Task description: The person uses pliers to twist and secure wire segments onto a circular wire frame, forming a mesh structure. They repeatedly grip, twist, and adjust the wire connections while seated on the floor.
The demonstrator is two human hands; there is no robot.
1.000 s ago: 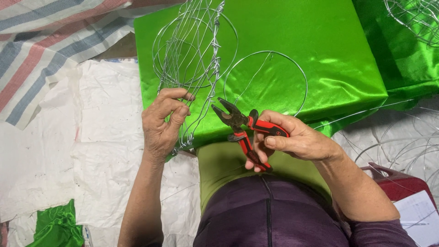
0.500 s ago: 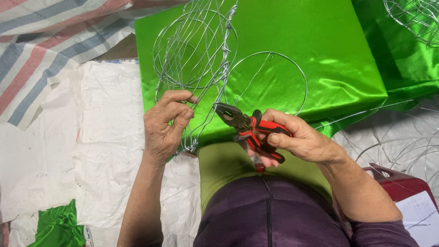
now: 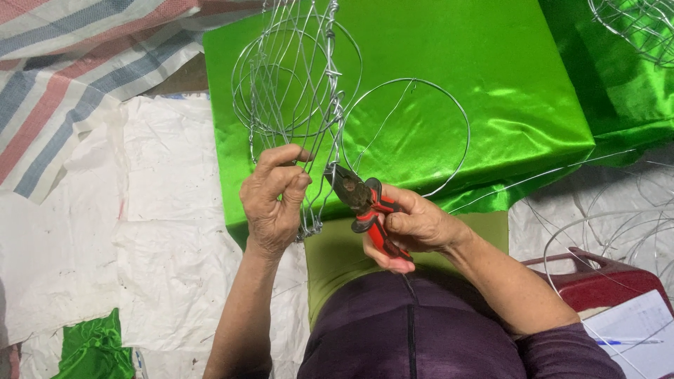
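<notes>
- A wire frame [image 3: 298, 105], built of several hoops joined by twisted uprights, is held up over the near left part of a green satin cloth [image 3: 505, 91] that is spread over a raised block.
- The lower rods of the frame are gripped by the left hand [image 3: 272, 200], its fingers [image 3: 284, 156] curled shut around the wire.
- Red-and-black pliers [image 3: 365, 203] are clasped by the right hand [image 3: 414, 226], the fingers wrapped tight on the handles; the nose is pointed up and left, just beside the frame's twisted upright. Whether wire is pinched in the nose cannot be told.
- A single wire hoop [image 3: 463, 119] is seen lying on the cloth just right of the frame, partly behind the pliers.
- White sheeting [image 3: 161, 210] is spread over the floor to the left, with a striped tarpaulin [image 3: 77, 63] beyond it at the far left corner.
- A scrap of green cloth [image 3: 95, 347] is left at the near left edge of the sheeting.
- More loose wire hoops [image 3: 611, 217] are piled to the right, above a dark red stool [image 3: 597, 281] and a sheet of paper [image 3: 632, 330] with a pen.
- A second wire frame [image 3: 642, 28] is partly shown at the far right corner.
</notes>
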